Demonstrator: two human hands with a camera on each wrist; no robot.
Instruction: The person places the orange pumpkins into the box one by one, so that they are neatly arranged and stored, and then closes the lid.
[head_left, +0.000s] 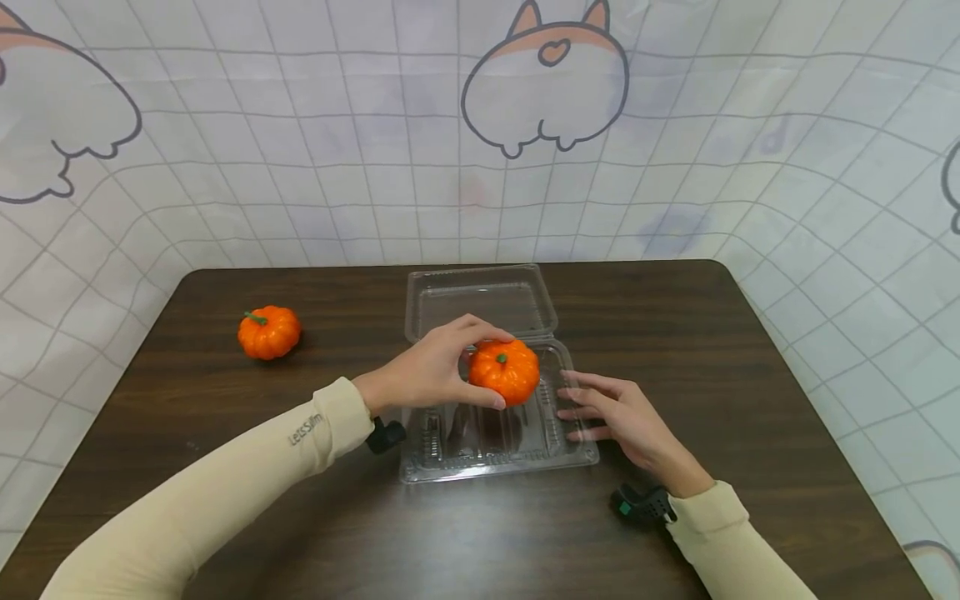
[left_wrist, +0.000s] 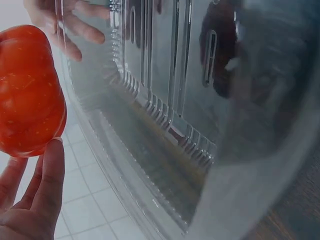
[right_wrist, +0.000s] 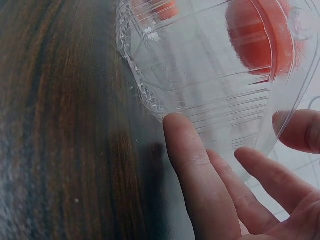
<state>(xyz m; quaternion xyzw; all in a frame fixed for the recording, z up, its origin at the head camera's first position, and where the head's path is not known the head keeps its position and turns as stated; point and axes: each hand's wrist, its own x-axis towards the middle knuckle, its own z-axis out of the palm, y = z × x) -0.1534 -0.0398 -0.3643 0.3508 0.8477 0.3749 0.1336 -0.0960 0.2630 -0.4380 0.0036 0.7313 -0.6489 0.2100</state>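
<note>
My left hand (head_left: 431, 367) grips a small orange pumpkin (head_left: 513, 385) with a green stem, thumb on the near side and fingers on the far side. The pumpkin is held over the base of a clear plastic clamshell box (head_left: 498, 472), whose lid (head_left: 483, 308) lies folded back away from me. At the box's right side, my right hand (head_left: 626, 421) has its fingers extended, fingertips right at the wall. Through the clear plastic, the right wrist view shows the held pumpkin (right_wrist: 250, 35).
A second orange pumpkin (head_left: 270, 333) sits on the dark wooden table (head_left: 750, 400), toward the back left. Behind and at both sides of the table hangs a white grid-patterned cloth (head_left: 360, 167) with cartoon drawings. Each wrist carries a black strap-on device (head_left: 643, 505).
</note>
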